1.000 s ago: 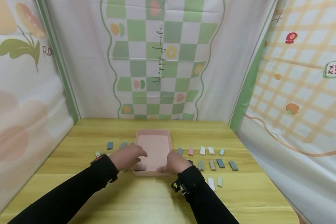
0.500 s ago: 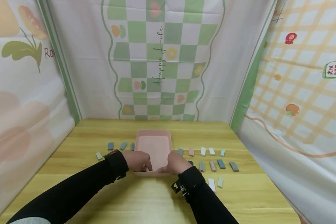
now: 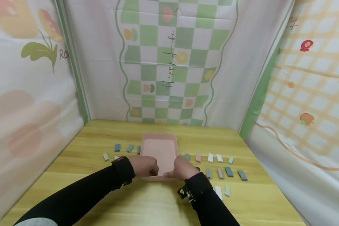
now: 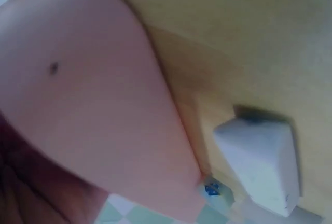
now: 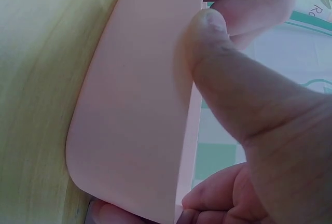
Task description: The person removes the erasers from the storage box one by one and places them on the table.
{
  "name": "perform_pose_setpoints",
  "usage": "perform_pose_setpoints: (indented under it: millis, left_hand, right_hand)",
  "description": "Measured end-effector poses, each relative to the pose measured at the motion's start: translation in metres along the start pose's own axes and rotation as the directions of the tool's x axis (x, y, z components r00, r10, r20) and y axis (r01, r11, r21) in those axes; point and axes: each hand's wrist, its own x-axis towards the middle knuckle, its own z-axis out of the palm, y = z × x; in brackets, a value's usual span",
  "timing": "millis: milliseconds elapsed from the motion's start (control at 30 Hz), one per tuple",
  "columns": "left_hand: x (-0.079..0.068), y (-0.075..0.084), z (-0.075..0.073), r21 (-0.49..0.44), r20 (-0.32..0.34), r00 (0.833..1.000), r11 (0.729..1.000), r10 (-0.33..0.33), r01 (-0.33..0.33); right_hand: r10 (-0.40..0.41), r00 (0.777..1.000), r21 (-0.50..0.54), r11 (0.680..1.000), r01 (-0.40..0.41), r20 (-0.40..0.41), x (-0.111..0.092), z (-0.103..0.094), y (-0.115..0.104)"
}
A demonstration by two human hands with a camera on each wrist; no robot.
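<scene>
A shallow pink tray (image 3: 159, 150) stands on the table. My left hand (image 3: 144, 165) reaches over its near left corner, fingers curled down inside; what they hold, if anything, is hidden. At the near right corner my right hand (image 3: 184, 169) grips the tray. In the right wrist view its thumb (image 5: 210, 53) presses the outer near wall (image 5: 135, 99), and other fingers curl round the side. A pale, angular block (image 4: 262, 162) lies on the table beside the tray wall (image 4: 119, 89) in the left wrist view.
Small blocks lie scattered left of the tray, among them a blue one (image 3: 117, 147) and a pale green one (image 3: 105, 157). Several more lie on the right, including a pink (image 3: 198, 158), a white (image 3: 218, 192) and a dark grey-blue one (image 3: 242, 175). Printed cloth (image 3: 169, 62) hangs behind the table.
My left hand has moved right and down into the tray's near left corner, its fingers curling; a dark spot there is now covered. The right hand stays at its corner. The head view has shifted slightly.
</scene>
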Motion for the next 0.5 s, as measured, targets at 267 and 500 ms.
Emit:
perform_pose_setpoints:
  millis: [267, 500]
  left_hand:
    - [0.02, -0.003, 0.004, 0.01, -0.004, 0.993, 0.993, 0.114, -0.114]
    - [0.039, -0.001, 0.002, -0.019, 0.044, 0.976, 0.977, 0.213, -0.213]
  right_hand:
    - [0.003, 1.0, 0.025, 1.0, -0.003, 0.0, 0.0, -0.001, 0.003]
    - [-0.054, 0.998, 0.051, 0.997, 0.053, 0.01, 0.002, -0.001, 0.004]
